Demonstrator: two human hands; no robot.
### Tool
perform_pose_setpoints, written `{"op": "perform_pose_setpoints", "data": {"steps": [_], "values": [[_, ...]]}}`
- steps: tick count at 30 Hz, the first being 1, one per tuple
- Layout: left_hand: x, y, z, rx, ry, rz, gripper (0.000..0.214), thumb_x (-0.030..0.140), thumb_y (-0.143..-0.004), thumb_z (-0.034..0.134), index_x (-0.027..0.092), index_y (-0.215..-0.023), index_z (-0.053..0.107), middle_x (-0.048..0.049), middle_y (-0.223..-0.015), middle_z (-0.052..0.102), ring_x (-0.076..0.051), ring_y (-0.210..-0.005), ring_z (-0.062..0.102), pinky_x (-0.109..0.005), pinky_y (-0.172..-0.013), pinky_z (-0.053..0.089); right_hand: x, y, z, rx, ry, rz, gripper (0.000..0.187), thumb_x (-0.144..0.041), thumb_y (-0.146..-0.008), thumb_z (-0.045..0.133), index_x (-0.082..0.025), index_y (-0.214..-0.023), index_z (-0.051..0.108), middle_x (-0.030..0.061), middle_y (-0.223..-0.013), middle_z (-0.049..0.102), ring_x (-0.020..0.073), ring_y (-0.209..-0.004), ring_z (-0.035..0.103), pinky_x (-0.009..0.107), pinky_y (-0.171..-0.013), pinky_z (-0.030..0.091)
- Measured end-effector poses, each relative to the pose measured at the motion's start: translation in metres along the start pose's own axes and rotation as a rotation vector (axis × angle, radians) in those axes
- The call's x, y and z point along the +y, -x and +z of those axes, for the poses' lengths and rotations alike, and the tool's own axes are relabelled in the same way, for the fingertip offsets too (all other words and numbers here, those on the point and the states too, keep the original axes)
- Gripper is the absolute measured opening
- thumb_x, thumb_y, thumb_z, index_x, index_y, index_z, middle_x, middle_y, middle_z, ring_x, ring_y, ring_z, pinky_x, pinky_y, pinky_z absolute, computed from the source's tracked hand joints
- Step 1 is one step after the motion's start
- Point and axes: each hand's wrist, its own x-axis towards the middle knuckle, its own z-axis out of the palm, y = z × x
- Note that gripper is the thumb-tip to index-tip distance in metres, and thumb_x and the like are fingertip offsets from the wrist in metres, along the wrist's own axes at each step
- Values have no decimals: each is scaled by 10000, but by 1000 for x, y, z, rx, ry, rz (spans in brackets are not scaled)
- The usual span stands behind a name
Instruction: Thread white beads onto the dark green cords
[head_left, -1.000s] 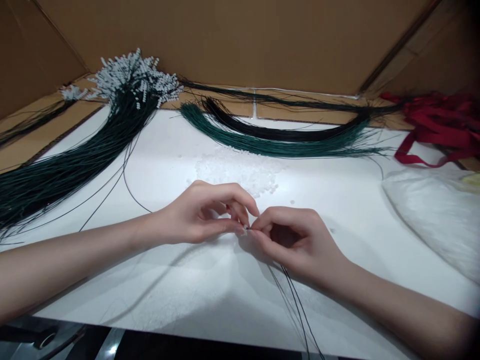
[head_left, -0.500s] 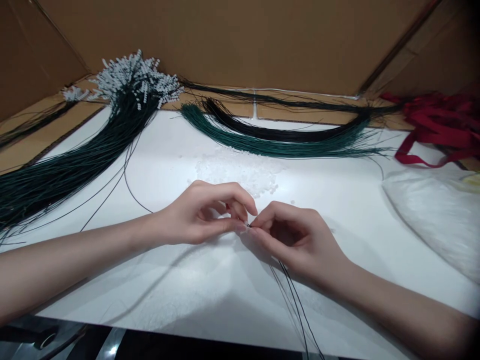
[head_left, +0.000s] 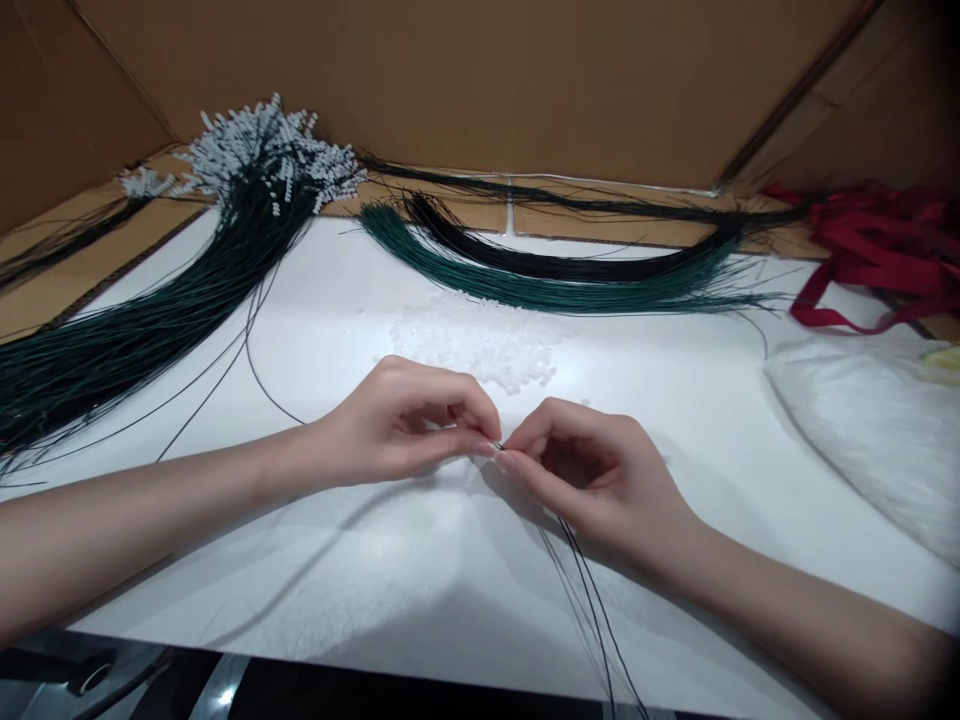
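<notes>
My left hand (head_left: 409, 425) and my right hand (head_left: 592, 470) meet fingertip to fingertip over the white table (head_left: 315, 330). The right hand pinches the tip of a thin dark wire (head_left: 592, 600) that trails toward the near edge. The left thumb and forefinger are pinched at that same tip, on something too small to name. Just behind the hands lies a loose heap of small clear beads (head_left: 480, 345).
A big bundle of dark green wires with white bead tips (head_left: 262, 160) fans out at the left. Bare green and black wires (head_left: 555, 280) curve across the back. Red ribbon (head_left: 877, 250) and a white plastic bag (head_left: 877, 430) lie at the right. Cardboard walls surround the table.
Both hands have crept a little farther from me, the fingertips staying together at the wire tip. The white speck seen between the fingertips earlier no longer shows.
</notes>
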Motion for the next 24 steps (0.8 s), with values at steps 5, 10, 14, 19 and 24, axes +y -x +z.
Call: {"op": "perform_pose_setpoints", "data": {"steps": [5, 10, 14, 19, 24], "values": [[-3, 0, 1, 3, -8, 37, 53, 153, -885, 668, 171, -907, 712, -16, -805, 745, -92, -676, 669, -165, -611, 509, 4, 1, 1, 21, -59, -10, 93, -230, -898, 664, -192, -899, 579, -51, -645, 544, 78, -548, 478, 204, -483, 378], [-5, 0, 0, -7, -11, 49, 76, 137, -887, 669, 160, -932, 725, -18, -812, 745, -90, -696, 675, -168, -641, 509, 7, 1, 1, 22, -112, -39, 164, -239, -901, 676, -221, -994, 542, -63, -658, 562, 81, -545, 478, 207, -483, 382], [-4, 1, -2, -18, 8, 19, 90, 127, -885, 672, 140, -949, 733, -26, -827, 743, -87, -708, 668, -165, -646, 503, 7, 1, 0, 19, -122, -53, 161, -234, -897, 684, -223, -988, 551, -63, -662, 560, 80, -548, 475, 209, -482, 374], [1, 1, -1, 7, 62, -42, 58, 154, -892, 674, 122, -922, 712, -15, -792, 728, -59, -660, 634, -122, -570, 467, 5, 0, 0, 21, -138, -33, 148, -194, -869, 709, -211, -945, 584, -61, -659, 552, 80, -557, 473, 210, -489, 368], [3, 0, -1, -38, -5, -45, 74, 186, -910, 653, 133, -892, 701, 3, -750, 697, -57, -624, 590, -147, -542, 434, 2, -1, -1, 24, -115, -7, 184, -131, -811, 754, -193, -917, 617, -68, -641, 530, 69, -546, 445, 197, -486, 354]]}}
